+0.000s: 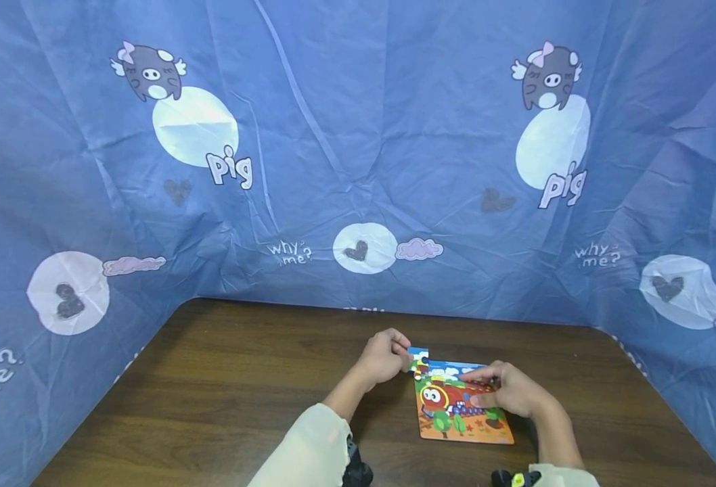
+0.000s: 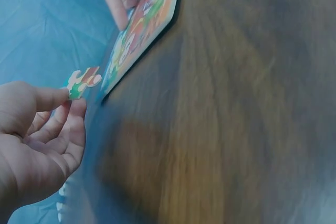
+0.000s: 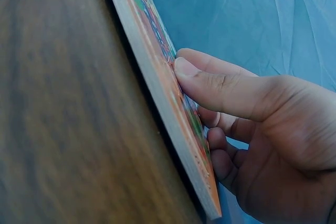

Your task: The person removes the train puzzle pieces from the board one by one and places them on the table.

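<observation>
One jigsaw piece [image 1: 417, 360] was pinched between thumb and fingers of the left grip [image 1: 384, 358], just beside the far left corner of the puzzle board [image 1: 464, 434]. Because only its edge was held, the piece risked tilting, which would likely jam its tabs against the board. Its tabs pointed toward the board, its blue side faced the curtain [image 1: 358, 135], and its long axis seemed to run near to far. The right grip [image 1: 511, 391], thumb and index finger apart, rested on the printed face. The board lay printed side up on the brown surface [image 1: 212, 406].
</observation>
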### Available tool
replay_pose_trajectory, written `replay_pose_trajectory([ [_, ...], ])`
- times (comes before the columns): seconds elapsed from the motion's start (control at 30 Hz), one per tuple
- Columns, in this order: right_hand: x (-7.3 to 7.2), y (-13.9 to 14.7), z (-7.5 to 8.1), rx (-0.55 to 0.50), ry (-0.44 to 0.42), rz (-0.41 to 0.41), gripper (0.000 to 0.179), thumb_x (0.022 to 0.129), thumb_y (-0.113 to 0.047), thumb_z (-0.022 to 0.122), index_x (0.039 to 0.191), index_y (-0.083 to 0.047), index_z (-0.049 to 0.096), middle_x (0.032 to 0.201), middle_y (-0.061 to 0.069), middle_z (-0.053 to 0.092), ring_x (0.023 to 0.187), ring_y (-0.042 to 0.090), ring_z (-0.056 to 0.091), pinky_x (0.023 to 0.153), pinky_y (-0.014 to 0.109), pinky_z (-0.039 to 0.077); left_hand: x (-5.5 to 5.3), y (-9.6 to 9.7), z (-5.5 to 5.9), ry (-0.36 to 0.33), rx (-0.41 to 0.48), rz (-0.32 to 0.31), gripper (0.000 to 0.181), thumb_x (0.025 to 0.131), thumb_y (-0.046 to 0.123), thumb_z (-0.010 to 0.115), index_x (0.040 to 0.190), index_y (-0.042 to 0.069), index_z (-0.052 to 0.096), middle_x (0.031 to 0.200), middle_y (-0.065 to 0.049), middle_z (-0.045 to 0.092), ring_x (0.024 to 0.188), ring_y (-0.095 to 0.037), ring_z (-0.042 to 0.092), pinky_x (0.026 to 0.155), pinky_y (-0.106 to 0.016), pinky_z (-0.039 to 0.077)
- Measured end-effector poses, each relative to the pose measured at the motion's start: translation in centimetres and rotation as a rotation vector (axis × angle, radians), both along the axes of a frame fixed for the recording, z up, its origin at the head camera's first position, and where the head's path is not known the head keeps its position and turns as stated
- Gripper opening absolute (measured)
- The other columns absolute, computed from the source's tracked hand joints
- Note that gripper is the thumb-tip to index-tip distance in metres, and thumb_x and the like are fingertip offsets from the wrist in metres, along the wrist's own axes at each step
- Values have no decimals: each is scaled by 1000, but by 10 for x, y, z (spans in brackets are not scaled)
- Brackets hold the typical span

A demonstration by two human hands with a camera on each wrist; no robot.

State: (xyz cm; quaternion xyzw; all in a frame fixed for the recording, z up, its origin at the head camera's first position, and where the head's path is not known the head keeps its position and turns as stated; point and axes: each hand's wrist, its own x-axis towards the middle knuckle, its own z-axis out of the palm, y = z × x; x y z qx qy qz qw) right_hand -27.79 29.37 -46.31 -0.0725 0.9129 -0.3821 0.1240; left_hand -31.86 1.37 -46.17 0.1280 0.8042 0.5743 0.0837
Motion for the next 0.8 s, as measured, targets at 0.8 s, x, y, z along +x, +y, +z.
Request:
replay_pose_trajectory([
  [0.8, 0, 1, -1, -21, 8, 21, 43, 79, -15, 88, 121, -15, 77, 126, 13, 60, 113, 30, 53, 95, 56, 47, -19, -87, 3, 16, 4, 104, 21, 88, -7, 66, 107, -6, 59, 86, -12, 64, 71, -19, 65, 63, -27, 53],
])
